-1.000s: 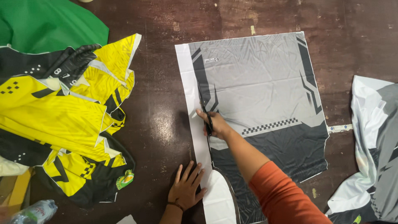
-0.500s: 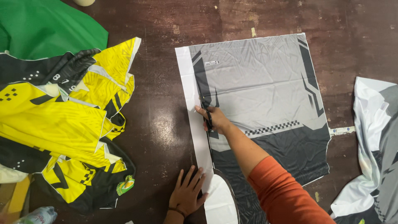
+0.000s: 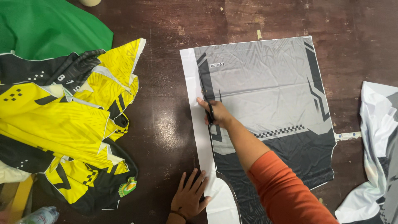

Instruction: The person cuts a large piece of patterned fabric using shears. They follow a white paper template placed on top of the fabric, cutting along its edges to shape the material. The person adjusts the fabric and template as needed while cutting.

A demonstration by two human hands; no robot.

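Observation:
A grey and black printed fabric panel [image 3: 265, 87] with a white border lies flat on the dark wooden table [image 3: 166, 120]. My right hand [image 3: 215, 113] grips black scissors [image 3: 209, 111] at the panel's left side, on the line between print and white margin. A cut white strip [image 3: 199, 137] runs along the left edge. My left hand [image 3: 190, 198] lies flat with spread fingers on the table, touching the lower end of that strip. My right forearm wears an orange sleeve [image 3: 286, 191].
A heap of yellow and black printed fabric pieces [image 3: 66, 128] lies at the left, green cloth [image 3: 45, 29] behind it. White and grey fabric [image 3: 373, 157] is bunched at the right edge. A plastic bottle [image 3: 39, 215] shows at the bottom left.
My right hand with the scissors has moved farther up the panel's left side, lengthening the cut. My left hand stays flat near the strip's lower end.

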